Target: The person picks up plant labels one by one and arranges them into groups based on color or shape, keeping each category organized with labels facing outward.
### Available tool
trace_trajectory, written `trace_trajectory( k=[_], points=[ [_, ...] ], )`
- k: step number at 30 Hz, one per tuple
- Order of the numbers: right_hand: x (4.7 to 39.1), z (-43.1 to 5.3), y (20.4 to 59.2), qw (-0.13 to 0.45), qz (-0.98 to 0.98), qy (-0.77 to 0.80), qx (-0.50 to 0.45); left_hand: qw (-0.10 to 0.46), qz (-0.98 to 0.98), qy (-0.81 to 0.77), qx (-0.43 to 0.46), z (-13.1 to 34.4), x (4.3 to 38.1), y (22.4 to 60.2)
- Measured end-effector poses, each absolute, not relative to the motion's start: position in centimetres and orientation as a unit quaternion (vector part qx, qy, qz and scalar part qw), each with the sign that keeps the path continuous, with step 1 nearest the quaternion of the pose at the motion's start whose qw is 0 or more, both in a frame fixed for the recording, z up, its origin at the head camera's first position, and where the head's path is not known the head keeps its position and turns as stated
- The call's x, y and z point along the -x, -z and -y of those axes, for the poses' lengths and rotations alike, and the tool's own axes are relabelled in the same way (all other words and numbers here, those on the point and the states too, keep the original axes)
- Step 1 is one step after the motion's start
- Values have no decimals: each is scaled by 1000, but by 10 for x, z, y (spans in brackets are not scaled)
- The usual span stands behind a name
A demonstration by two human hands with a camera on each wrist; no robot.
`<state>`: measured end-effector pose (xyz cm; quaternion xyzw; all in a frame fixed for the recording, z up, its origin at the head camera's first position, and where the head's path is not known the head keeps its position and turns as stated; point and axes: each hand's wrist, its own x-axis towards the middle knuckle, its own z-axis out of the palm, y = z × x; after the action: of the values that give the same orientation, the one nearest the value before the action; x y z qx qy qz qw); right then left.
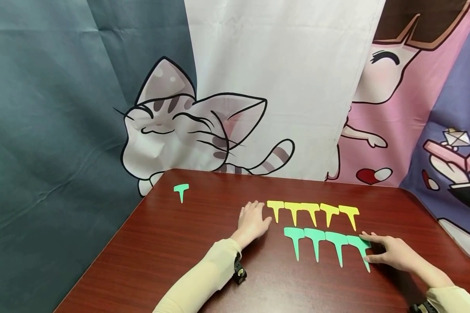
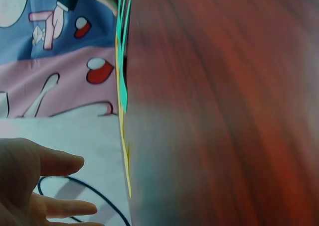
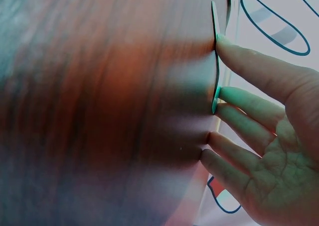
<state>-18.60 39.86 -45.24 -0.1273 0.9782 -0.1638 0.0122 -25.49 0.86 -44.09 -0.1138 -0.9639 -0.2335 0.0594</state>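
Observation:
T-shaped plant labels lie in two rows on the table: several yellow labels (image 1: pixel 310 207) behind, several green labels (image 1: pixel 315 235) in front. The rightmost green label (image 1: pixel 357 242) has my right hand (image 1: pixel 395 253) at its right side, forefinger at the top piece and thumb by the stem. In the right wrist view those fingertips (image 3: pixel 223 92) touch the thin label, extended and spread apart. My left hand (image 1: pixel 253 221) is over the table just left of the leftmost yellow label (image 1: pixel 275 205), its fingers extended and holding nothing.
A single green label (image 1: pixel 181 188) lies apart near the table's far left corner. The dark red wooden table (image 1: pixel 172 243) ends at a printed cartoon curtain (image 1: pixel 235 52) behind it. Black straps with small devices are on both wrists.

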Motion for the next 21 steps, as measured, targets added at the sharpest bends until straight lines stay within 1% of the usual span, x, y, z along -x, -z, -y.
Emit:
trace_trajectory(
  k=[6, 14, 21],
  points=[
    [185, -399, 453, 9, -977, 167, 130, 78, 964, 232, 103, 14, 265, 442],
    [186, -399, 452, 11, -978, 164, 128, 77, 967, 228, 81, 50, 280, 442],
    [186, -398, 452, 14, -978, 165, 127, 87, 970, 221, 50, 86, 295, 442]
  ],
)
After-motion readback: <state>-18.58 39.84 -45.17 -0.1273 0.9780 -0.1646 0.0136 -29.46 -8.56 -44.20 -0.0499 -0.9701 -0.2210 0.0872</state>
